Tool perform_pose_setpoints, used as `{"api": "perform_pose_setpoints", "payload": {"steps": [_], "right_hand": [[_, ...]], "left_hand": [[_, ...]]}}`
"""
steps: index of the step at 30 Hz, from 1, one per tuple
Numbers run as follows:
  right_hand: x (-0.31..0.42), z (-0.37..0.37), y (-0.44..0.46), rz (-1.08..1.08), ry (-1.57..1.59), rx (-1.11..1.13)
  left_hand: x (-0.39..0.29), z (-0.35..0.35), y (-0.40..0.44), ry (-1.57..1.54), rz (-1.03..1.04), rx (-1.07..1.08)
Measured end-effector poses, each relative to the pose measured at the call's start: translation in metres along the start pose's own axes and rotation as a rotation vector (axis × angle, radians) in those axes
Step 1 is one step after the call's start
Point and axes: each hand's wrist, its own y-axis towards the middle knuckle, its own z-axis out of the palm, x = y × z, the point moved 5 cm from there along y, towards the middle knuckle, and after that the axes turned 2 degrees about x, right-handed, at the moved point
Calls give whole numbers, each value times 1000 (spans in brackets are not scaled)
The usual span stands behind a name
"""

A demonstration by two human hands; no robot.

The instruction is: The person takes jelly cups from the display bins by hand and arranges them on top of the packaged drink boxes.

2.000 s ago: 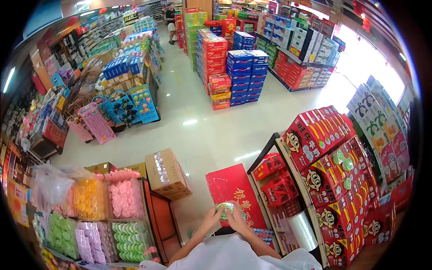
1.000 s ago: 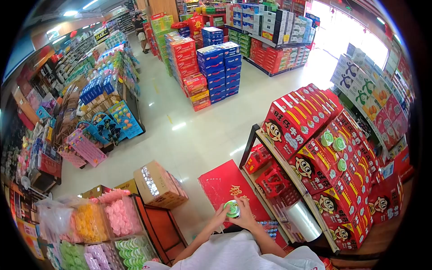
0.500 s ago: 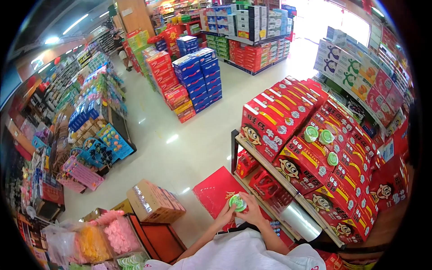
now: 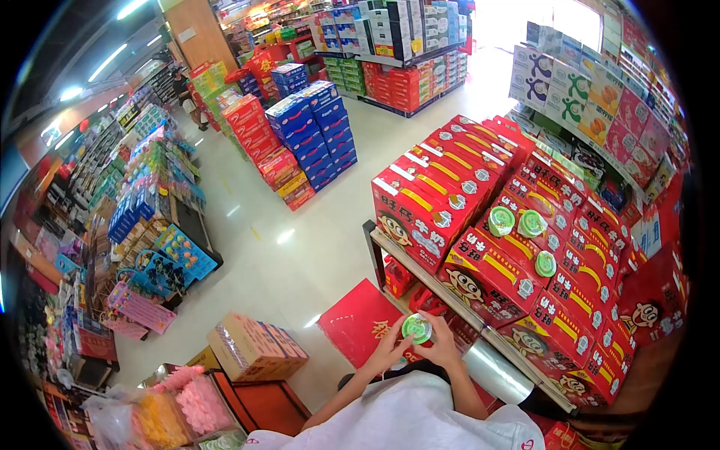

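A small round tub with a green and white top [image 4: 416, 328] is held in front of my body. My left hand [image 4: 388, 347] grips it from the left, fingers closed around its edge. On the other side my right hand [image 4: 444, 346] also has its fingers against the rim. Three similar round green-topped tubs lie on the red milk cartons [image 4: 495, 271] to the right: one tub [image 4: 501, 221] at the left, another tub [image 4: 532, 223] beside it, and a third tub [image 4: 545, 263] nearer me. The underside of the held tub is hidden.
The cartons rest on a shelf [image 4: 450, 281] with a silvery roll [image 4: 498, 373] at its front. A red board with gold lettering [image 4: 356, 322] lies low ahead. To the left stand a brown cardboard box [image 4: 244, 349] and bagged pink goods [image 4: 199, 405]. Blue cartons [image 4: 307, 135] are stacked beyond.
Both hands have moved slightly right and up in view with the tub, whose top now faces me more fully. The view has shifted, so the shelf cartons sit further left.
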Motion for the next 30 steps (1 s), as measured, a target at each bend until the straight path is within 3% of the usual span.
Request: {"api": "perform_pose_setpoints", "payload": {"steps": [6,9,15,21,30], "right_hand": [[5,-3,3,-28,-15,108],[9,-3,2,-77,-24,50],[11,11,6,-27,44,92],[18,17,18,-110,52,214],[11,-17,10,-105,87,45]], "left_hand": [[-10,4,10,28,32,2],[-8,4,12,115,117,-77],[2,-9,1,119,70,-133],[0,-13,-5,94,49,-240],[-27,6,22,277,131,-131]]}}
